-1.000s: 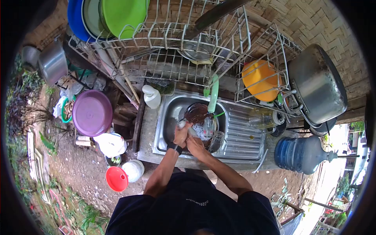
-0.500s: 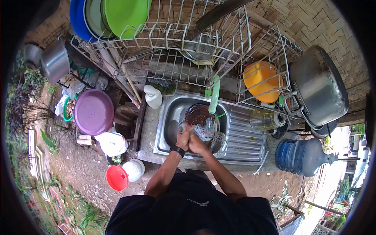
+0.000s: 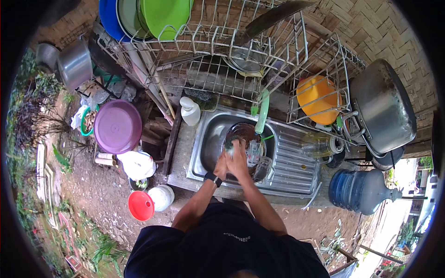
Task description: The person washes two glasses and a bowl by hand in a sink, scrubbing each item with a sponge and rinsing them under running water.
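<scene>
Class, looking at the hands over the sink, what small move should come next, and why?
Perhaps rub with the dark green scrubber, low over the sink: the right hand appears to be on it, the left hand is close against the right, and a glass sits nearby.

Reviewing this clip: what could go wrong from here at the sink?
The glasses are close together in the sink, beside the right hand, so a bump might chip one.

The left hand is close against the right, and whatever lies between them is mostly hidden; if wet, it could slip and drop.
</scene>
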The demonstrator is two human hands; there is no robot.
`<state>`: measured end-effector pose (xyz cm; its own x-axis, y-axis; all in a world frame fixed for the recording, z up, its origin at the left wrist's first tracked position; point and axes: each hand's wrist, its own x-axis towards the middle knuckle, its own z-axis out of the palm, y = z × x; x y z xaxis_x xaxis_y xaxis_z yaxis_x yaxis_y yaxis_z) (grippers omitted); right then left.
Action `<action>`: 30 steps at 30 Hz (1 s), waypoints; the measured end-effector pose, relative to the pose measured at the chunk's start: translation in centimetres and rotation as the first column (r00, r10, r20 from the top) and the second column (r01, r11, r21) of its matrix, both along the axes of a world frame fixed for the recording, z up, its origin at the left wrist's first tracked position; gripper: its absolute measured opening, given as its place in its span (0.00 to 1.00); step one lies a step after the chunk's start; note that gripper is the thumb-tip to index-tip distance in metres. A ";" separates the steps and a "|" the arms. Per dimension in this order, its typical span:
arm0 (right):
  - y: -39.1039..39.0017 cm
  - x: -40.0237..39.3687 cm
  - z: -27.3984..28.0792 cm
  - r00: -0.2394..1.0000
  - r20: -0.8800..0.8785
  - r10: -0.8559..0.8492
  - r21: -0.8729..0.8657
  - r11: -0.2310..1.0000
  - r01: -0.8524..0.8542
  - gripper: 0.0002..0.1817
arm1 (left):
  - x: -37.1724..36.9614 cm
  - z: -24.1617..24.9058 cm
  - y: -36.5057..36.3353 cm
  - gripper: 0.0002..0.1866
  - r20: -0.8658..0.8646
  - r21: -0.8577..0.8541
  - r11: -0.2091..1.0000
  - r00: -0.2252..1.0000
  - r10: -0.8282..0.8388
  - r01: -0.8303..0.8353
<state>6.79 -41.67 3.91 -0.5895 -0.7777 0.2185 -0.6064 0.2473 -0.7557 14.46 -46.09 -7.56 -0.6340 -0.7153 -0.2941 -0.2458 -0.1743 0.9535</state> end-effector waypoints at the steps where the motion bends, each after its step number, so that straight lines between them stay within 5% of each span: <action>1: -1.0 -1.2 0.1 0.988 0.146 -0.054 0.084 0.996 0.042 0.24 | 0.1 1.6 0.8 0.34 0.010 0.004 0.999 0.999 -0.041 0.041; 3: -1.6 -2.3 0.1 0.887 0.416 -0.203 0.271 0.958 0.093 0.25 | -0.8 4.8 1.5 0.34 -0.007 0.503 0.852 0.986 0.168 -0.142; 4: -1.5 -2.7 -0.8 0.860 0.482 -0.168 0.066 0.986 0.155 0.23 | -1.0 8.2 0.8 0.36 0.095 0.505 0.844 0.983 0.155 -0.182; 7: -0.2 -0.5 -1.0 0.973 0.222 -0.058 -0.122 0.989 0.087 0.22 | -1.0 10.9 -1.1 0.36 0.214 0.634 0.748 0.974 0.075 -0.197; 8: 0.9 0.5 -0.6 0.993 0.116 -0.031 -0.037 0.999 0.035 0.22 | -0.8 5.8 -0.8 0.36 0.237 0.556 0.797 0.964 0.119 -0.235; 11: 2.3 2.8 0.4 0.992 0.121 -0.021 0.071 0.997 0.013 0.24 | 0.0 5.3 -0.2 0.35 0.028 0.796 0.575 0.961 0.276 -0.188; 12: 2.4 2.2 -0.6 0.999 0.049 -0.005 0.077 0.997 0.001 0.22 | 0.4 2.9 0.5 0.34 -0.093 0.782 0.616 0.962 0.258 -0.090; 15: 0.4 -0.9 -3.3 0.981 0.153 -0.116 0.055 0.993 0.109 0.23 | 0.1 1.8 1.2 0.32 0.134 0.508 0.855 0.990 0.041 -0.104; 16: 0.1 -1.9 -2.2 0.887 0.431 -0.167 0.114 0.985 0.131 0.22 | -0.2 5.4 1.3 0.32 -0.083 0.635 0.772 0.991 0.108 -0.031; 19: 0.7 -1.5 -2.2 0.901 0.386 -0.197 -0.110 0.960 0.257 0.22 | -0.2 7.0 0.2 0.41 -0.061 0.728 0.682 0.983 0.171 -0.074; 20: 1.6 -0.9 -1.9 0.949 0.289 -0.126 -0.107 0.981 0.163 0.24 | 0.3 6.1 -0.7 0.41 -0.035 0.847 0.522 0.969 0.247 -0.102; 23: 3.0 2.2 -0.2 0.988 0.074 0.139 0.014 0.990 -0.140 0.25 | 1.6 -1.9 -1.4 0.32 -0.278 0.875 0.472 0.909 0.312 0.106; 24: 2.5 2.3 -0.3 0.988 0.101 0.114 0.006 0.993 -0.115 0.26 | 1.2 -4.4 -0.5 0.31 -0.341 0.900 0.414 0.817 0.464 0.140; 27: 0.3 0.9 -1.8 0.971 0.238 0.037 -0.009 0.999 -0.036 0.26 | 1.3 4.2 1.0 0.30 -0.229 0.698 0.716 0.937 0.263 -0.031; 28: -0.4 -0.3 -2.8 0.950 0.312 0.010 -0.006 1.000 -0.008 0.26 | 1.0 4.3 0.9 0.28 -0.009 0.736 0.668 0.985 0.173 -0.110; 30: -0.7 -0.8 -3.3 0.931 0.363 -0.018 -0.049 0.998 0.039 0.28 | 0.5 3.5 1.2 0.28 0.082 0.778 0.600 0.977 0.199 -0.188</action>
<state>5.95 -42.33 0.64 -0.6581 -0.7524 0.0268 -0.2819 0.2132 -0.9355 14.92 -44.93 -4.10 -0.5157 -0.3273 -0.7918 -0.1070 -0.8923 0.4385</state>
